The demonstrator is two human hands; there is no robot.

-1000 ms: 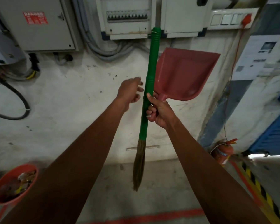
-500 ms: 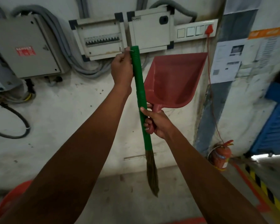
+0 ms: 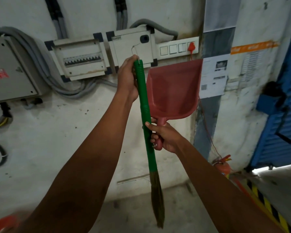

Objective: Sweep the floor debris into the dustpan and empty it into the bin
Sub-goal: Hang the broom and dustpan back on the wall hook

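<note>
Left hand [image 3: 127, 78] grips top of green broom [image 3: 145, 113]; right hand [image 3: 165, 137] grips red dustpan [image 3: 173, 89] handle, thumb on broom. Judged: tools being hung below switchboard [image 3: 131, 47]; next, hook wire loop.

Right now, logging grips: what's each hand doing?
Left hand: grips the top of the green broom handle.
Right hand: holds the red dustpan by its handle.

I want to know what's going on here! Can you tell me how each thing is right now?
Broom: upright, bristles hanging down off the floor.
Dustpan: held up, pan above its handle.
Left hand: grips the broom's top.
Right hand: grips the dustpan handle, thumb on the broom.
Fire extinguisher: standing by the wall.
</note>
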